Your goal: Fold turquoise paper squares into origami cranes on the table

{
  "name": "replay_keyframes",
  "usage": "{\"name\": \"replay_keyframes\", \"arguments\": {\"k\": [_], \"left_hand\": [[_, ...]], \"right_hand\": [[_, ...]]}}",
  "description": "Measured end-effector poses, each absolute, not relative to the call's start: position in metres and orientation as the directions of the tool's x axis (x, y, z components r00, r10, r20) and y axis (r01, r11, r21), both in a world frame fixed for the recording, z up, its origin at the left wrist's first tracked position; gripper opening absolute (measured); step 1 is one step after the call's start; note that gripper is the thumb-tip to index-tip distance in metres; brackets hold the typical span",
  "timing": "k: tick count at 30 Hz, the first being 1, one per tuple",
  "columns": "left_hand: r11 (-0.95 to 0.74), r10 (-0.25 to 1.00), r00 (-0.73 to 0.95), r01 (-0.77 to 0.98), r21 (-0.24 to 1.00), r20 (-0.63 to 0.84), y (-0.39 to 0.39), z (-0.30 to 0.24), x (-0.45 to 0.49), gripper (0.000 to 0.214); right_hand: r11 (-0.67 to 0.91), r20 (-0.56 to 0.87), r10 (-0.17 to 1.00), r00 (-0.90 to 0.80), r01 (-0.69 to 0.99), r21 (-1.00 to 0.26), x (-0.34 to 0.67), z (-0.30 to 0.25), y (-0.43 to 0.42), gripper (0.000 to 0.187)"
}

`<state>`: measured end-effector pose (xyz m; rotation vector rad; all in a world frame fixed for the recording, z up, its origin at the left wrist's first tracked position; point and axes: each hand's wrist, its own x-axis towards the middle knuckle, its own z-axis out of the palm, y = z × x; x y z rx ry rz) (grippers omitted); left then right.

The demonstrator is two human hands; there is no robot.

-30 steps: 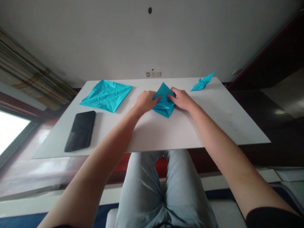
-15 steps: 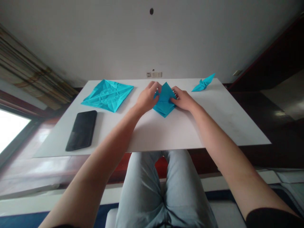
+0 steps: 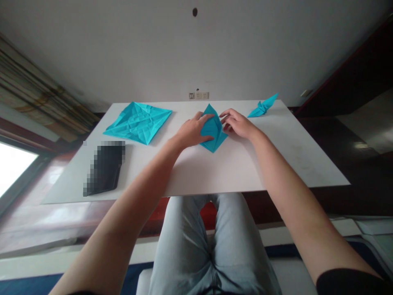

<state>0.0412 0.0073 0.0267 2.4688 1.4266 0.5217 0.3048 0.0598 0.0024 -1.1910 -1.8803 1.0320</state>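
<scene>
White table (image 3: 215, 168) against pale wall (image 3: 196, 53); left hand (image 3: 192, 132), right hand (image 3: 238, 123) fingers (image 3: 226, 113) pinching folded blue paper (image 3: 212, 129) edges.

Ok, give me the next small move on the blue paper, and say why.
Probably press the left flap flat with the left hand. Its thumb lies over that flap of the paper, which looks raised off the table, while the right hand touches the right edge, seemingly steadying it.
</scene>
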Motion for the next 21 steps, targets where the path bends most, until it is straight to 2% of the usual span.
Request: {"name": "replay_keyframes", "arguments": {"k": [3,8,11,13,17,21], "left_hand": [[-0.495,0.867,0.472,0.779,0.386,0.160,0.008,0.025,0.040,0.097],[-0.498,0.862,0.495,0.789,0.360,0.110,0.006,0.027,0.041,0.069],[-0.497,0.860,0.505,0.801,0.334,0.071,0.004,0.029,0.042,0.063],[-0.493,0.861,0.506,0.807,0.325,0.050,0.004,0.031,0.042,0.069],[-0.469,0.873,0.487,0.814,0.343,0.037,0.005,0.030,0.043,0.096],[-0.478,0.866,0.499,0.798,0.367,0.042,0.005,0.029,0.043,0.109]], "right_hand": [[0.318,0.159,0.914,-0.373,0.417,-0.851,0.306,-0.004,0.062,0.032],[0.350,0.166,0.902,-0.397,0.451,-0.821,0.304,-0.009,0.062,0.034],[0.350,0.170,0.909,-0.381,0.476,-0.807,0.305,-0.010,0.063,0.037],[0.343,0.166,0.913,-0.374,0.479,-0.808,0.305,-0.010,0.064,0.038],[0.330,0.143,0.909,-0.390,0.468,-0.820,0.306,-0.009,0.064,0.042],[0.320,0.126,0.909,-0.398,0.471,-0.822,0.306,-0.006,0.062,0.047]]}}
